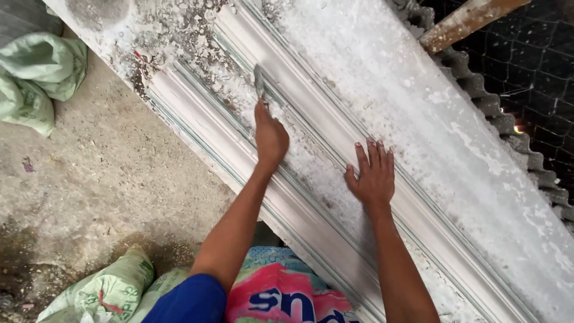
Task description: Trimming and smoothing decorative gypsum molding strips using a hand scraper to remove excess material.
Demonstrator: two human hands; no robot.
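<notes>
A long white plaster moulding (335, 137) with ridges and grooves runs diagonally from the upper left to the lower right, dusted with white powder and flakes. My left hand (270, 136) is closed on a small metal scraper (259, 82), whose blade points up the groove. Lying flat on the moulding a little to the right is my right hand (373, 176), fingers spread and holding nothing.
Pale green sacks (36, 75) lie on the concrete floor at the upper left, more sacks (113, 290) at the bottom. A colourful printed sack (281, 293) sits below my arms. Corrugated sheet (514, 143), wire mesh and a wooden pole (466, 21) are at the upper right.
</notes>
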